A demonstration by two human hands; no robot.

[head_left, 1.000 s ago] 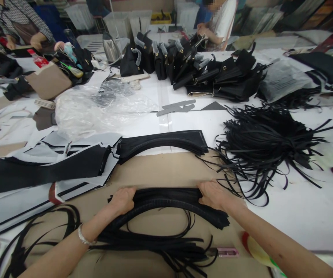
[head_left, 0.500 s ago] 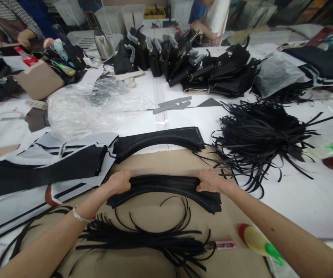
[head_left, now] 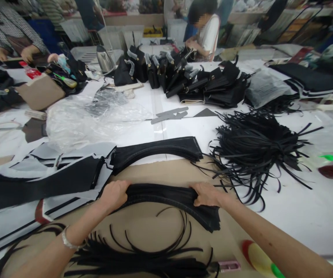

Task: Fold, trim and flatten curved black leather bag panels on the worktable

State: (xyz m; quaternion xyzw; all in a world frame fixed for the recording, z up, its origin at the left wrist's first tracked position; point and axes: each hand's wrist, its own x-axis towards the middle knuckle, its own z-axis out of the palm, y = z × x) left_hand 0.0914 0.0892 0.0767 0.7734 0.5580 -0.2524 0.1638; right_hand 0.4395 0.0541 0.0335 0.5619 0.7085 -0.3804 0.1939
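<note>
Curved black leather strips [head_left: 166, 197], stacked in one bundle, lie on the brown cardboard sheet [head_left: 155, 173], just nearer the person than a second, similar stack [head_left: 155, 148]. The left hand [head_left: 114, 194] is closed around the bundle's left end, and the right hand [head_left: 205, 194] clamps its right end. The bundle looks limp, light and apt to fan apart, so the two ends seem the soundest holds. Two loose trimming piles show: one [head_left: 256, 146] right of the cardboard, one [head_left: 143, 258] nearer the person.

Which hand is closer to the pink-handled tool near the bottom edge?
Right. The right hand grips the curved black stack above the pink-handled tool; the left hand holds the stack's far end.
</note>
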